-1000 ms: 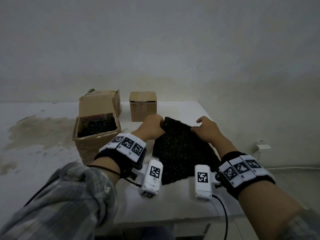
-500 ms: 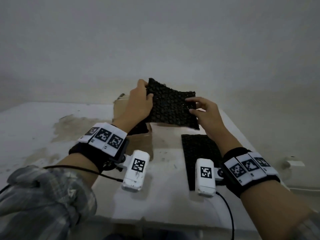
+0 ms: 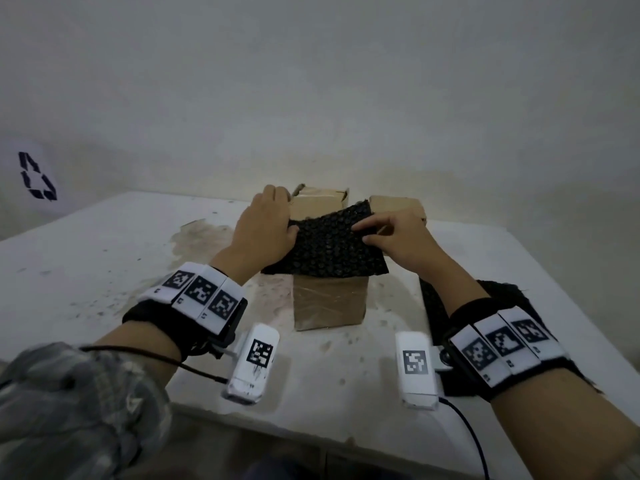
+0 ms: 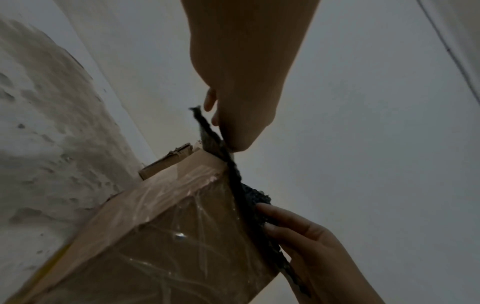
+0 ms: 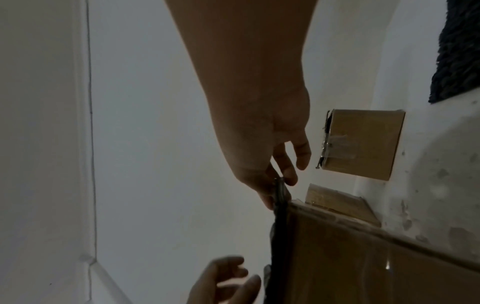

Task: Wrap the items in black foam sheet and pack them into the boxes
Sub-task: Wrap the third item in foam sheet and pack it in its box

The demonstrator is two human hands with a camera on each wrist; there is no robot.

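I could read no words, brands or numbers, a black recycling-arrows sign (image 3: 37,176) stood on the wall past the tabletop's far left corner, my wristbands' square coded markers (image 3: 200,292) carried tiny digits, too small to read

The right hand (image 5: 262,144) reaches away from the camera, its thumb and forefinger pinching the edge of the black foam sheet (image 5: 279,222), while its other fingers (image 5: 302,152) hang loosely apart. The sheet is seen edge-on, a thin dark strip running along the top of the taped cardboard box (image 5: 376,267). At the sheet's left end the left hand (image 5: 223,281) shows blurred, fingers spread close against the foam; actual contact is hard to make out. Beyond the taped box stand a brown carton (image 5: 337,203) and, further right, a small closed box (image 5: 361,144). Another dark foam piece (image 5: 459,51) lies nearer on the stained white table (image 5: 441,185).
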